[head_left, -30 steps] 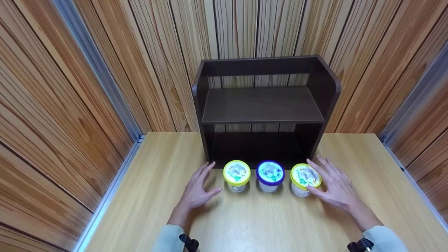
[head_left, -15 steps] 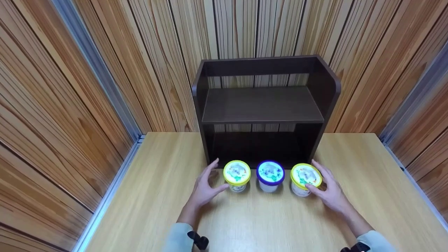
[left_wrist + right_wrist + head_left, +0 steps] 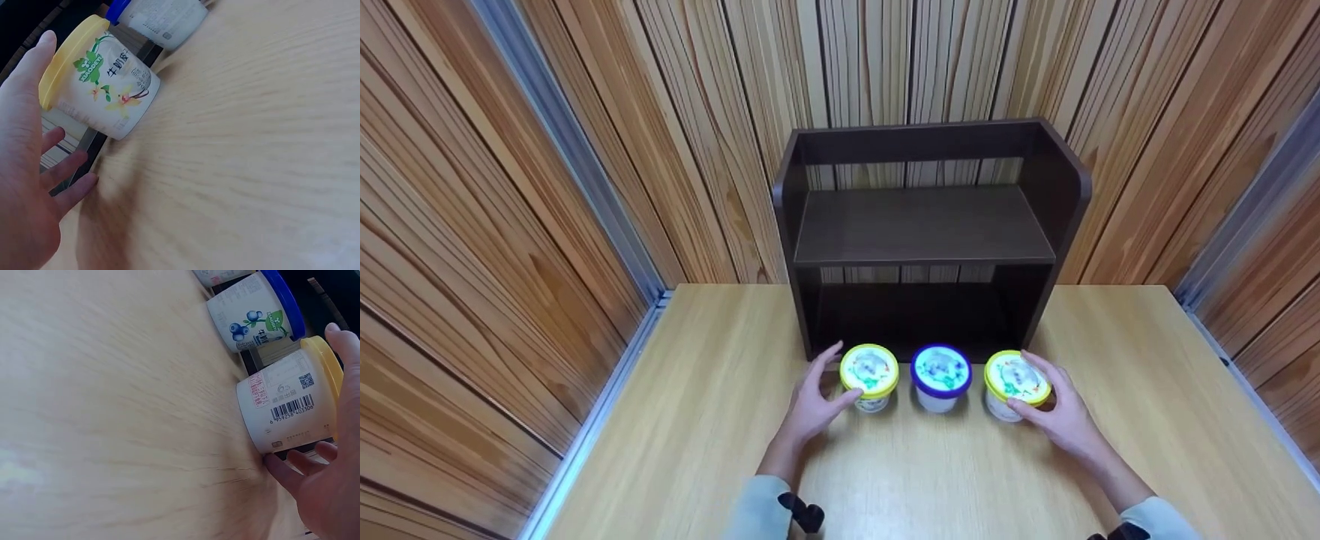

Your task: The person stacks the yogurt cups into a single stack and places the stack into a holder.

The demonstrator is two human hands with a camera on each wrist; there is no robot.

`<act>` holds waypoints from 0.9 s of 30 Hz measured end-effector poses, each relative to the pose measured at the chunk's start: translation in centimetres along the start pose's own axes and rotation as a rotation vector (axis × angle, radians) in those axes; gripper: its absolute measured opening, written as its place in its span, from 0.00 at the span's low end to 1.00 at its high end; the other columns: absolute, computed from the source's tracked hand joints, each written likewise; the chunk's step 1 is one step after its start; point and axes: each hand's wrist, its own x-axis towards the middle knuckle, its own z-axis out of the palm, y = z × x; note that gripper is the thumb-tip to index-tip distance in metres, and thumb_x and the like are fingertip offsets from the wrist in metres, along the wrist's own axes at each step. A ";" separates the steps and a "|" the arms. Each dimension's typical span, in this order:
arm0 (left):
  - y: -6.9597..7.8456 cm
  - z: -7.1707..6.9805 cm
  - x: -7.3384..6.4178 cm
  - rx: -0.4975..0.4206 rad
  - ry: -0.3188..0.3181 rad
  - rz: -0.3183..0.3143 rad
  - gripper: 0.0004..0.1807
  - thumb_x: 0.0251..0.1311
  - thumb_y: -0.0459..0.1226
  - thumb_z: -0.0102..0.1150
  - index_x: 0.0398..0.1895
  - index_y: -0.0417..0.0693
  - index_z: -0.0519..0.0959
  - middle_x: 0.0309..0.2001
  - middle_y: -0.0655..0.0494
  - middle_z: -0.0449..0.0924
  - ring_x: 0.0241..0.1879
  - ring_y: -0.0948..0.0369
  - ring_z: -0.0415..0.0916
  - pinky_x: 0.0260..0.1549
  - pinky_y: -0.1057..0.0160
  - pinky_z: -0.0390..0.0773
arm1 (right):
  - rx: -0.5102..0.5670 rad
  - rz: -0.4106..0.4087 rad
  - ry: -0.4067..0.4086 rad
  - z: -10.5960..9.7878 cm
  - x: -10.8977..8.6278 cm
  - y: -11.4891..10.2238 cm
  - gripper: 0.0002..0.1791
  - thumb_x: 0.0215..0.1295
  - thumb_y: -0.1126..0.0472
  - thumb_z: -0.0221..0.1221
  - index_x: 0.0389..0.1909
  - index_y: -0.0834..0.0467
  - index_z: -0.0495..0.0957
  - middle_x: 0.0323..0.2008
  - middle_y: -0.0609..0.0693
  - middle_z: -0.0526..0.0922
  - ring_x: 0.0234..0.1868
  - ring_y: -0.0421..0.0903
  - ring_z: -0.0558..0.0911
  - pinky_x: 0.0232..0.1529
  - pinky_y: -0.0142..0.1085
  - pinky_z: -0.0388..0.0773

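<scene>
Three white yogurt tubs stand upright in a row on the wooden table (image 3: 930, 480). The left tub (image 3: 107, 84) has a yellow lid and a vanilla-flower print. My left hand (image 3: 812, 401) is spread beside it, thumb overlapping the lid's front rim and lower fingers apart from its side. In the middle is the blue-lidded tub (image 3: 253, 315) with blueberries printed on it, between both hands. My right hand (image 3: 1063, 409) curves round the right yellow-lidded tub (image 3: 289, 402), thumb at the lid's front and index finger at its right edge. A barcode shows on that tub's side.
Close behind the tubs stands a dark brown two-tier shelf (image 3: 922, 225) with raised sides. Wood-patterned walls (image 3: 720, 150) enclose the table at the back and both sides, with metal strips (image 3: 577, 135) along the corners. Dark straps are on both wrists.
My left hand has moved right and forward, up to the left tub. The right hand has moved left and drawn in round the right tub. The tubs stay in place.
</scene>
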 end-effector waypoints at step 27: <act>-0.1 0.4 0.2 -0.029 -0.067 -0.012 0.41 0.70 0.42 0.79 0.84 0.54 0.72 0.62 0.41 0.86 0.51 0.54 0.90 0.57 0.54 0.91 | 0.026 -0.014 -0.001 -0.1 0.0 0.1 0.47 0.70 0.65 0.76 0.86 0.60 0.65 0.79 0.67 0.69 0.62 0.17 0.67 0.61 0.12 0.65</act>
